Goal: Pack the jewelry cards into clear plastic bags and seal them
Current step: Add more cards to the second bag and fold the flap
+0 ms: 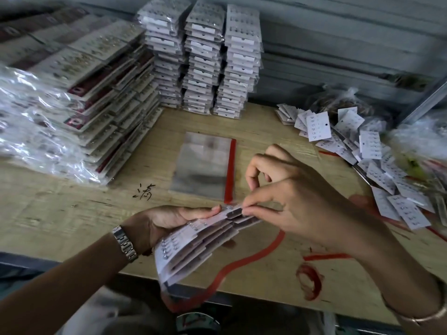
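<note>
The cards (pixel 193 240) sit fanned in the left hand (pixel 164 223), which grips their near half from below. Their long axis runs from the person's lap up and to the right, so the far ends point straight at the right hand (pixel 302 194). That hand's fingers (pixel 256 210) pinch the far end of the top card or two (how many I cannot tell, the edges blur together). The bags (pixel 202 165) lie flat on the surface (pixel 72 213) just beyond the cards' far tip, long axis running away from the person, with a red strip (pixel 229 170) down their right edge. I take that edge to be the mouth; it faces the right hand, the nearer of the two. A red liner (pixel 242 267) trails below the cards, and whether a bag already wraps their near end I cannot tell. If not, the right hand is best placed to lift a bag by its strip side, while the left turns the cards to meet the opening
</note>
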The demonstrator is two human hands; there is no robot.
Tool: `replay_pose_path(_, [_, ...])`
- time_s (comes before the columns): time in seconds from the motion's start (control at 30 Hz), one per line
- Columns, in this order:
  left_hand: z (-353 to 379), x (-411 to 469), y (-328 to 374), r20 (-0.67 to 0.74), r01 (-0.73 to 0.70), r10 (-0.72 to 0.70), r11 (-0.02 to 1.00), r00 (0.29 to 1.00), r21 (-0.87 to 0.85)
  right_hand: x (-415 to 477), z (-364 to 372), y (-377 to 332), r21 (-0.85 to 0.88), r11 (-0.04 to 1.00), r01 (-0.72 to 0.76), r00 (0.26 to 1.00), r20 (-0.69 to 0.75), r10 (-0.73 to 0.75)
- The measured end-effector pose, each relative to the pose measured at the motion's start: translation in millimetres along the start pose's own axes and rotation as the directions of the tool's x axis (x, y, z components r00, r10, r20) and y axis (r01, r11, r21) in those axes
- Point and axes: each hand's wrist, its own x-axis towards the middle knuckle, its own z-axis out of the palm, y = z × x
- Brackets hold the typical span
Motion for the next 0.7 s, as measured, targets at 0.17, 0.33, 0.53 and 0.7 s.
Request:
replay_pose_path(0.17, [0.3, -0.4, 2.2, -0.002, 0.003, -0.003, 1.0, 1.0, -0.007, 6.2, -0.5, -2.7, -0.073, 0.99, 0.122, 0.991, 0.07, -0.117])
replay_pose_path(0.33, [6.9, -4.5, 5.4, 0.061, -0.015, 0.013, 1.0, 0.998, 0.021, 6.5, -5.4, -1.5, -0.066, 0.989, 0.131, 0.986, 0.113, -0.123])
replay_pose_path(0.53, [6.9, -5.5, 5.6, 0.137, -0.024, 0.022, 1.0, 0.99, 0.014, 5.7, -7.9, -4.3, -0.09, 0.986, 0.139, 0.982, 0.139, -0.126])
replay_pose_path(0.7, [7.0, -1.4, 4.5, 0.073, -0.05, 0.048, 0.998, 0.996, 0.028, 5.6, -5.2, -5.7, -0.2, 0.962, 0.184, 0.966, 0.215, -0.14])
